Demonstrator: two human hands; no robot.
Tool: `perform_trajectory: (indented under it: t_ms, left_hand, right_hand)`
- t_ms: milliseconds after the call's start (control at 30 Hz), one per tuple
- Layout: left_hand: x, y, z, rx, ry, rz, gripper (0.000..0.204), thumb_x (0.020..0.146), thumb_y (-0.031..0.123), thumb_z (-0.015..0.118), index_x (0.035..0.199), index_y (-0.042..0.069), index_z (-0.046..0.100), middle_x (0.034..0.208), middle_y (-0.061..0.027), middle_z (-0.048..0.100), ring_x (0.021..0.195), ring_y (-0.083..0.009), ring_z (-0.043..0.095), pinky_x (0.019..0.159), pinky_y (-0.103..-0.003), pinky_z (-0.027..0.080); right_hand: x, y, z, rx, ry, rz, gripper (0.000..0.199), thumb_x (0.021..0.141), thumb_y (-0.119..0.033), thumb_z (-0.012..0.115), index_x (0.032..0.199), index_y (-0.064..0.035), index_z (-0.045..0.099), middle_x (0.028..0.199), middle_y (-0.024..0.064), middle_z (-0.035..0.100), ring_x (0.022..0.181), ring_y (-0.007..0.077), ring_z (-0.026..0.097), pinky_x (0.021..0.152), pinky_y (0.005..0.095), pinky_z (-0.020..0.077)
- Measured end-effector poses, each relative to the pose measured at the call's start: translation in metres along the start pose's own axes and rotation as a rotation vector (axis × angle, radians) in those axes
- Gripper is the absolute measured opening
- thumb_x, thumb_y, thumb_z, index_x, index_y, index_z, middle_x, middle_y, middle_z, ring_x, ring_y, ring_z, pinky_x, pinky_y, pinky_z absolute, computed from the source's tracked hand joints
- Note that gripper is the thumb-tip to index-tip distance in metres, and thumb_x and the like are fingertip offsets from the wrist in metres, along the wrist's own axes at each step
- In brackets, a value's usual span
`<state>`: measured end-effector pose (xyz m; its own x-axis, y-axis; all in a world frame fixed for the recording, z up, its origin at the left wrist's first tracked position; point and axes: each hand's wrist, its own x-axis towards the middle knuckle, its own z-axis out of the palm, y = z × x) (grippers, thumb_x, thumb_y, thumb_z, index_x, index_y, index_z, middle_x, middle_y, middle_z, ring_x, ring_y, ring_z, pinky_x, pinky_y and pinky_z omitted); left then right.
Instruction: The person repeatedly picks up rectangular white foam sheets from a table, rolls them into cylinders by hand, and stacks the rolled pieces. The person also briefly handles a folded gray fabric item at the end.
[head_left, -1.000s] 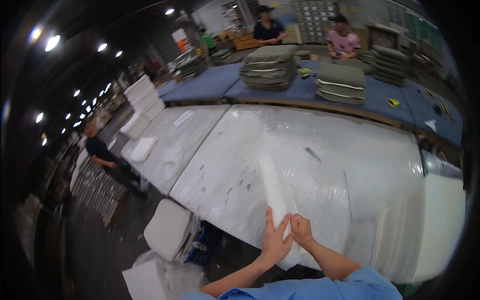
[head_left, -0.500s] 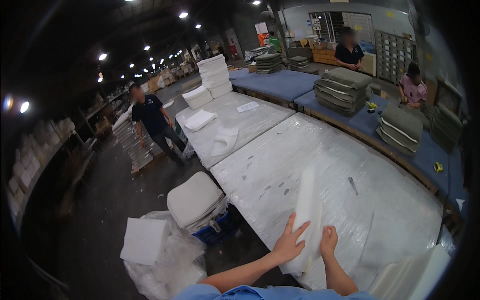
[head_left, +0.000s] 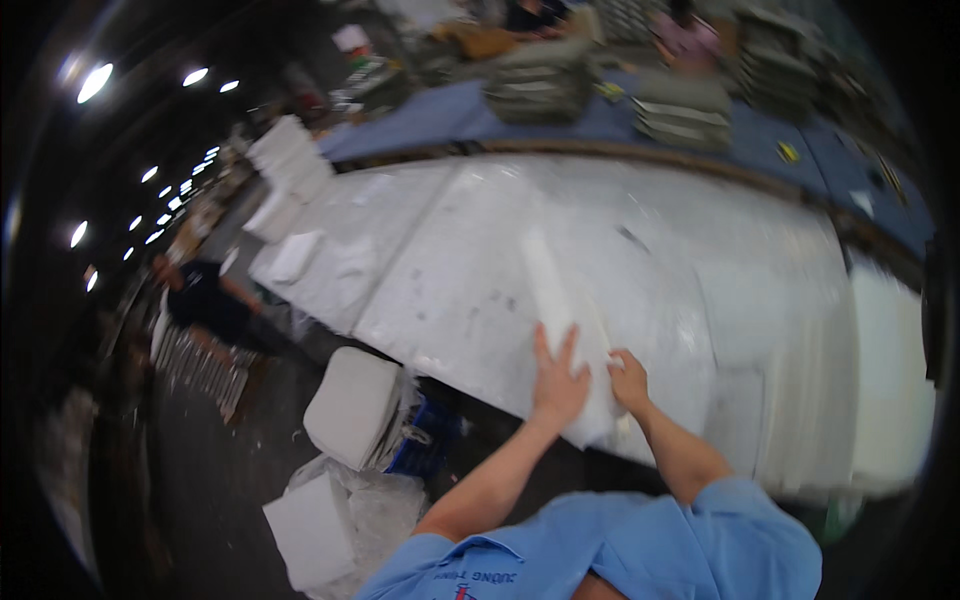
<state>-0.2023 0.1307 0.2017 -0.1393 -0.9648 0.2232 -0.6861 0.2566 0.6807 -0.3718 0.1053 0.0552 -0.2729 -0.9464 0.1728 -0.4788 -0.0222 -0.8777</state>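
Observation:
A long white piece of foam or padding lies lengthwise on the plastic-covered table; motion blur softens its edges. My left hand rests on its near part, fingers spread and pointing away from me. Close by on the right, my right hand is closed at the piece's right edge. Whatever those curled fingers hold is hidden.
Stacked white sheets stand at the right. Left of the table are a blue crate topped with white pads and a white block on clear plastic. Grey-green cushion stacks sit on the blue table. A person stands at left.
The view has turned to the right and tilted down, so the scene sits further left and the white sheet stack at right shows more. Both hands remain at the white piece.

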Motion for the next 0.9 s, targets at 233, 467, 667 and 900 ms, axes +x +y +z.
perform_trajectory:
  t_ms: [233,467,667,900]
  left_hand:
    - [-0.008,-0.004,-0.014,0.004,-0.034,-0.031,0.070,0.094,0.020,0.065,0.159,0.016,0.039,0.166,-0.0322,0.001,0.151,-0.0511,0.024,0.117,-0.046,0.037]
    - [-0.003,0.016,-0.005,-0.015,-0.025,-0.028,0.066,0.096,0.021,0.063,0.158,0.015,0.040,0.166,-0.0322,0.003,0.150,-0.0504,0.026,0.117,-0.045,0.036]
    - [0.001,0.000,-0.014,-0.111,-0.057,-0.004,0.067,0.097,0.027,0.068,0.157,0.013,0.042,0.166,-0.0337,0.003,0.151,-0.0518,0.023,0.119,-0.046,0.033]
    - [-0.025,0.027,-0.002,-0.130,-0.064,0.179,0.068,0.092,0.017,0.072,0.154,0.007,0.046,0.166,-0.0316,0.004,0.153,-0.0508,0.016,0.121,-0.049,0.028]
  right_hand:
    - [-0.054,-0.006,-0.054,0.409,-0.255,0.494,0.041,0.104,-0.039,0.054,0.103,-0.0028,0.074,0.091,0.0115,0.072,0.085,0.0197,0.065,0.083,0.0352,0.0514]
    - [-0.053,-0.092,-0.046,0.294,-0.390,0.263,0.059,0.104,-0.056,0.048,0.096,-0.0027,0.072,0.089,0.0183,0.071,0.086,0.0267,0.067,0.080,0.0391,0.0511]
    - [-0.060,-0.101,-0.045,0.307,-0.380,0.201,0.044,0.102,-0.045,0.057,0.090,-0.0040,0.065,0.075,0.0164,0.068,0.076,0.0298,0.068,0.070,0.0416,0.0501]
    - [-0.042,0.009,-0.016,-0.100,-0.099,-0.002,0.028,0.100,-0.030,0.062,0.092,-0.0036,0.066,0.090,0.0213,0.072,0.086,0.0426,0.070,0.074,0.0487,0.0533]
